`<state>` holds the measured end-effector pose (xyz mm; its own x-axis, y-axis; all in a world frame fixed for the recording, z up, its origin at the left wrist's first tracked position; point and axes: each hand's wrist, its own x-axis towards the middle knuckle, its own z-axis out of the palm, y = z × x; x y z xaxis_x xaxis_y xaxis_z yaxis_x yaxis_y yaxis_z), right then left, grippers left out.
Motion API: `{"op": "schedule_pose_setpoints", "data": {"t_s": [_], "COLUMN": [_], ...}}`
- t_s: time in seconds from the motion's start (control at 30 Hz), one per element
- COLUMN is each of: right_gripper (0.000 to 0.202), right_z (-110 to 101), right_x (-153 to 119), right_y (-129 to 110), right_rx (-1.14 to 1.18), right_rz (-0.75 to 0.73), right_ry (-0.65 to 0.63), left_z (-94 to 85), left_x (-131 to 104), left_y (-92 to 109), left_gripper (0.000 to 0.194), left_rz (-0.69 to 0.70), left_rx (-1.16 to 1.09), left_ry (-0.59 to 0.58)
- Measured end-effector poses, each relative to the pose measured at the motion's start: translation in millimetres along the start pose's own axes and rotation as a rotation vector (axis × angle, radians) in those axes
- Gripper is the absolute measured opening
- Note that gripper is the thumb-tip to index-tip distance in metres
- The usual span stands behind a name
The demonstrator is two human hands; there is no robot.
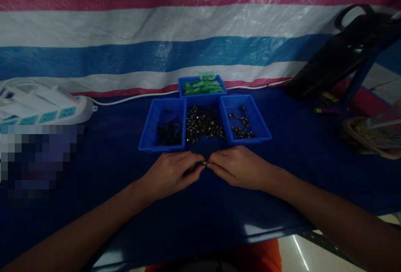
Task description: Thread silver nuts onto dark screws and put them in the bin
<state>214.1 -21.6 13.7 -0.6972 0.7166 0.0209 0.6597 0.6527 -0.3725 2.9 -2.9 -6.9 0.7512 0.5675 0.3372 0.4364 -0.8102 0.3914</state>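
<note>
My left hand (175, 171) and my right hand (239, 167) meet at the middle of the blue table, fingertips pinched on a small metal part (204, 163) between them. Just beyond my hands lies a pile of small metal parts (205, 123). It sits between a left blue bin (145, 128) with dark small parts (171, 132) and a right blue bin (261, 123) with some shiny metal pieces (242, 132). The exact shape of the held part is too small to tell.
Behind the pile stands a blue bin (202, 95) with green packets (203, 85). A white power strip (72, 111) is at the left. At the right are a black bottle (338, 54), a purple marker (330, 112) and a basket (360, 142). The table's front edge (266, 238) runs below my forearms.
</note>
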Motion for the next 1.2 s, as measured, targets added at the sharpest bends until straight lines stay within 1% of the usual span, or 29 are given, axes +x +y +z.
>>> {"op": "schedule_pose_setpoints", "data": {"t_s": [0.07, 0.2, 0.3, 0.47, 0.63, 0.77, 0.87, 0.93, 1.03, 1.2], "right_gripper": [0.025, 0.03, 0.027, 0.028, 0.026, 0.026, 0.025, 0.024, 0.023, 0.02], "right_z": [0.2, -0.1, 0.1, 0.3, -2.1, -4.0, -5.3, -5.9, -6.0, -4.8], "right_x": [-1.1, -3.4, -4.1, -2.7, -1.8, -1.2, -0.6, -0.1, 0.7, 1.2], "right_y": [-1.2, -3.3, -3.5, -3.2, -3.1, -2.7, -2.8, -2.7, -2.0, -0.7], "right_rx": [-0.086, -0.215, -0.239, -0.17, -0.13, -0.053, 0.059, 0.133, 0.207, 0.318], "right_rz": [-0.023, -0.072, -0.117, -0.067, -0.024, -0.012, -0.025, -0.041, -0.062, -0.072], "right_ry": [0.033, 0.146, 0.167, 0.18, 0.13, 0.109, 0.104, 0.098, 0.075, 0.028], "left_z": [-0.4, 0.8, 1.9, 2.3, 3.7, 3.0, 0.9, -0.6, -2.6, -7.2], "left_x": [0.7, 2.0, 2.7, 2.1, 0.2, -0.6, -1.8, -2.7, -2.9, -0.2], "left_y": [0.2, 1.1, 2.4, 2.7, -2.0, -3.7, -3.1, -2.6, -1.2, 3.3], "left_gripper": [0.016, 0.014, 0.014, 0.015, 0.017, 0.018, 0.019, 0.023, 0.03, 0.03], "left_rz": [-0.012, 0.001, 0.026, 0.007, 0.011, 0.009, 0.06, 0.105, 0.143, 0.249], "left_rx": [-0.022, -0.044, -0.031, -0.017, 0.021, -0.02, -0.006, 0.004, -0.001, 0.114], "left_ry": [-0.007, -0.053, -0.082, -0.08, -0.008, 0.026, 0.094, 0.141, 0.153, 0.19]}}
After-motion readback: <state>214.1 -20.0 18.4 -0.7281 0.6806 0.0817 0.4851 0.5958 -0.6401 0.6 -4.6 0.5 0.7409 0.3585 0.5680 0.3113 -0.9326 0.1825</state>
